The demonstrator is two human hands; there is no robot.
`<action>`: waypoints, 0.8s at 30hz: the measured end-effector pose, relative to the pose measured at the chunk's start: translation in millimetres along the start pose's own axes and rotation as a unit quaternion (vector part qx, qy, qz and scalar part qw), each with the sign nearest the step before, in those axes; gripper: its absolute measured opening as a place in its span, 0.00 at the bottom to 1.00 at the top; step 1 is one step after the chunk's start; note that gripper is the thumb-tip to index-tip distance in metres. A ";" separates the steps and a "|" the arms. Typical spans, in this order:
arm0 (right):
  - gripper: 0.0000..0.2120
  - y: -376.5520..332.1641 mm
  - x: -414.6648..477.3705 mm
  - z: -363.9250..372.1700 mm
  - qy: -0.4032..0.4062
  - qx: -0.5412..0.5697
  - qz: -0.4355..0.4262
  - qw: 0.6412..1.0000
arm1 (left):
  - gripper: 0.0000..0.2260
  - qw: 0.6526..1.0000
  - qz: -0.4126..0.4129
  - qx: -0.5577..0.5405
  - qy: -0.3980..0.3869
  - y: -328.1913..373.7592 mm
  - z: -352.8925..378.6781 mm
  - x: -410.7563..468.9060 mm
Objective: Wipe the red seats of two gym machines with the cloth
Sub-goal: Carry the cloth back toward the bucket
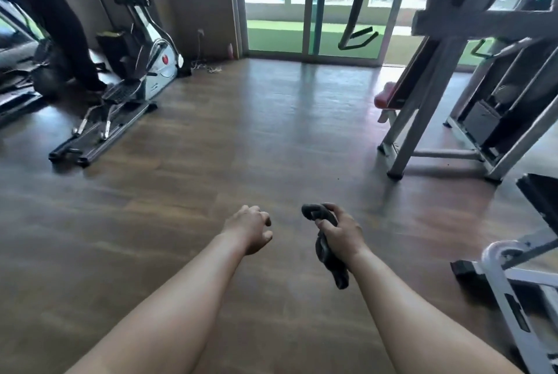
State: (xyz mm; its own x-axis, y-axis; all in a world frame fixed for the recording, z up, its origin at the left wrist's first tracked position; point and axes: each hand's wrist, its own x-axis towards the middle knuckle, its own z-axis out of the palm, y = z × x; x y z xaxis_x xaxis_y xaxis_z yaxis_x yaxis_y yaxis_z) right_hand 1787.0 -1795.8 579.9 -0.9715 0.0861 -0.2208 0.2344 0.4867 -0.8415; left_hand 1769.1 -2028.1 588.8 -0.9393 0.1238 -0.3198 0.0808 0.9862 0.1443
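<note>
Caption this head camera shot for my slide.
Right hand grips a dark cloth, left hand empty, red seat ahead.

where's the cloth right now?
Head view, lower centre-right: the cloth is gripped in the right hand, over the floor, beside the left hand. The red seat lies well ahead on the right.
</note>
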 end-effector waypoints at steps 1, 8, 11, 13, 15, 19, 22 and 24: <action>0.18 -6.9 30.0 3.4 0.001 0.005 -0.004 1.000 | 0.19 1.000 -0.002 -0.001 0.000 -5.3 -9.0 30.7; 0.13 -59.6 253.1 9.4 -0.024 0.017 -0.028 0.999 | 0.18 1.000 -0.022 -0.013 -0.015 -32.5 -76.9 224.9; 0.13 -95.1 336.3 11.8 -0.044 -0.001 -0.027 0.999 | 0.18 0.999 -0.038 -0.034 -0.006 -52.4 -117.9 293.9; 0.13 -118.2 392.0 18.9 -0.055 -0.013 -0.033 0.998 | 0.18 0.998 -0.042 -0.040 0.008 -69.8 -144.8 342.5; 0.14 -139.3 447.9 31.8 -0.056 -0.016 -0.047 0.997 | 0.18 0.998 -0.044 -0.035 0.014 -90.5 -168.6 394.5; 0.14 -175.6 558.2 63.4 -0.050 -0.001 -0.054 0.997 | 0.19 0.999 -0.033 -0.019 0.011 -136.3 -205.7 506.8; 0.15 -200.2 634.5 82.8 -0.033 0.005 -0.044 0.998 | 0.19 1.000 -0.014 -0.008 -0.009 -169.1 -233.0 591.5; 0.15 -219.3 681.3 90.8 -0.015 0.020 -0.024 0.999 | 0.19 1.000 0.002 0.004 -0.024 -186.5 -255.0 645.9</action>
State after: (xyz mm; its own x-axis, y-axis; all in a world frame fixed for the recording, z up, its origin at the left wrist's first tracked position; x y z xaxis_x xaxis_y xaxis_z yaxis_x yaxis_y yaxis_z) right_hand 1076.9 -1922.8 569.3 -0.9804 0.0376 -0.1934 0.1892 0.4540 -0.8707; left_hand 1062.3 -2160.0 594.0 -0.9221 0.1328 -0.3636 0.0878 0.9866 0.1375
